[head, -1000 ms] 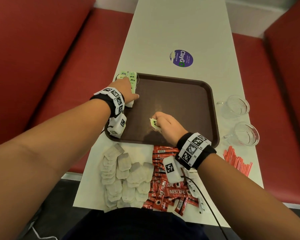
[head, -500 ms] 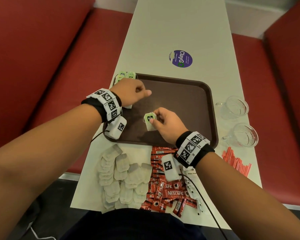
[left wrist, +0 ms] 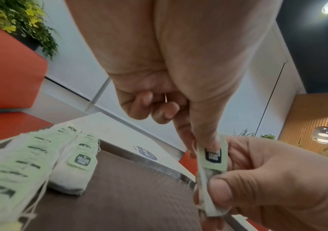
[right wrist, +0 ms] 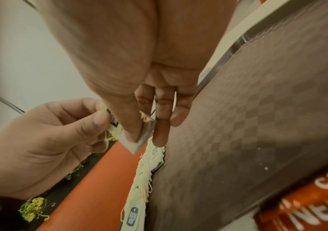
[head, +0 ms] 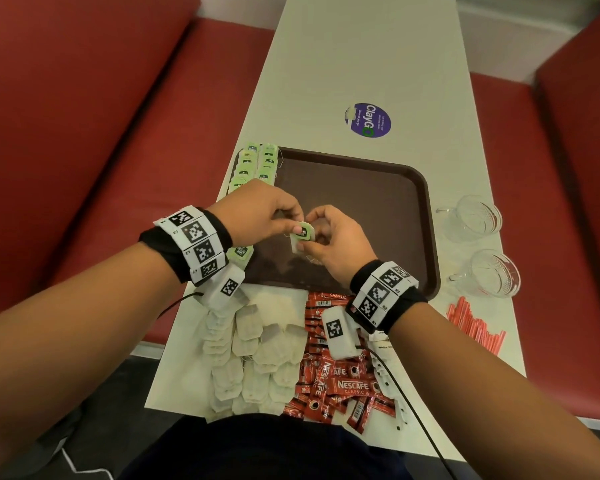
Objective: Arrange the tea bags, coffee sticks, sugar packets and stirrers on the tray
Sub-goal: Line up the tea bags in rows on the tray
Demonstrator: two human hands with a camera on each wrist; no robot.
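Both hands meet at the centre of the frame above the brown tray (head: 378, 202): the left hand (head: 260, 216) and right hand (head: 333, 240) each pinch 1 small white tea bag (head: 302, 237) with a pale green tag. 2 rows of matching bags (head: 257, 164) line the tray's upper left edge.

The tray (head: 426, 237) lies on the surface (head: 361, 57). Two rows of tea bags (head: 257, 162) run along its left edge. Both hands meet above the tray, pinching one tea bag (head: 302, 237) between them. Nearer the person, loose tea bags (head: 253, 358) lie left of the coffee sticks (head: 340, 386). Right of the tray stand two cups (head: 478, 220), with stirrers (head: 475, 323) in front of them.
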